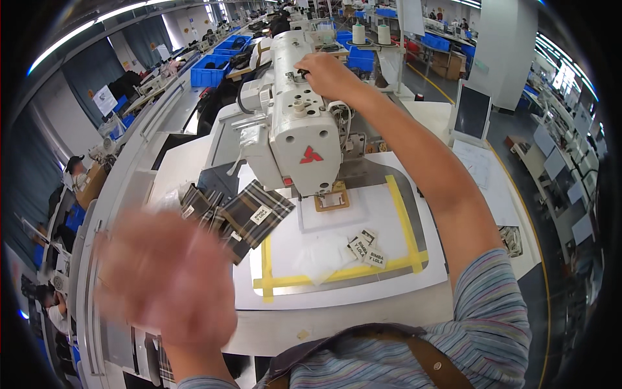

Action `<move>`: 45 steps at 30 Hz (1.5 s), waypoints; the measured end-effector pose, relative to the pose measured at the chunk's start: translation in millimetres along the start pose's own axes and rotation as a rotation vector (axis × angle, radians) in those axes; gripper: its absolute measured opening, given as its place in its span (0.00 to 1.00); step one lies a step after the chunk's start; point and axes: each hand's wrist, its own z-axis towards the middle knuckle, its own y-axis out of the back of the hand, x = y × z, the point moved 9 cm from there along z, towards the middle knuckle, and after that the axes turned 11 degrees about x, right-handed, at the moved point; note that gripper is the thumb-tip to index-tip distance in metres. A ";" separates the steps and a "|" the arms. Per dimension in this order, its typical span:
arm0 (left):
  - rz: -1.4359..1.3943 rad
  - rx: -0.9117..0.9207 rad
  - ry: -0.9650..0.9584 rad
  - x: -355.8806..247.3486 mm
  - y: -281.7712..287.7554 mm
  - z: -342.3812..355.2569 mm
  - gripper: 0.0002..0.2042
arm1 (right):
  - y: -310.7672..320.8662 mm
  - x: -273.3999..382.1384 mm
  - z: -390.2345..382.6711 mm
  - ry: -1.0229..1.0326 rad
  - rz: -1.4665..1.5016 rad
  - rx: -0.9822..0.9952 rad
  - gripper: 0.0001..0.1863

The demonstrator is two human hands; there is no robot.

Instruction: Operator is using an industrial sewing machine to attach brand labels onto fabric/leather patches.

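My right hand (317, 71) reaches up to the top of a white industrial sewing machine (291, 129), its fingers on a small dark part whose form I cannot make out. My left hand (165, 279), smeared by motion, is raised at the lower left. Below the needle head, a tan clamp frame (333, 206) sits on a white plate (304, 266) bordered by yellow tape. Several small cream labels (374, 257) and translucent white squares (311, 259) lie on it. Folded dark plaid pieces with labels (246, 227) lie left of the head.
Blue crates (208, 76) stand behind at left, thread cones (358, 34) at the back. A screen (471, 110) and papers (473, 165) are to my right, near a pillar (499, 52). A long metal rail (136, 162) runs at left. Other people (78, 178) sit at machines on the far left.
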 end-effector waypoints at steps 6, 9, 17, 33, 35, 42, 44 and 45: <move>-0.547 -0.060 -0.389 -75.3 24.6 -5.0 0.08 | 2.6 -4.1 -2.3 0.032 0.070 -0.107 0.21; -0.780 0.051 -0.414 -83.1 21.1 6.1 0.12 | 1.2 -4.5 -1.9 0.045 0.097 -0.057 0.22; -0.572 -0.069 -0.507 -89.6 33.6 -14.9 0.12 | 1.0 -9.8 -6.1 -0.019 0.013 -0.051 0.19; -0.135 0.227 0.466 145.6 -11.0 -8.1 0.10 | -23.3 -60.9 -27.2 -0.643 0.623 0.577 0.21; -0.194 0.264 0.583 170.2 -24.7 -8.1 0.10 | -22.0 -63.3 -24.6 -0.643 0.711 0.519 0.18; -0.163 0.453 0.724 221.8 -57.0 -2.8 0.13 | -6.1 -79.3 -26.1 -0.651 1.200 0.307 0.09; -0.085 0.548 0.809 238.6 -68.9 -5.1 0.14 | -3.7 -73.2 -27.9 -0.635 1.412 0.271 0.09; -0.124 0.564 0.788 242.6 -76.6 -2.7 0.14 | 2.3 -69.5 -26.5 -0.587 1.373 0.264 0.09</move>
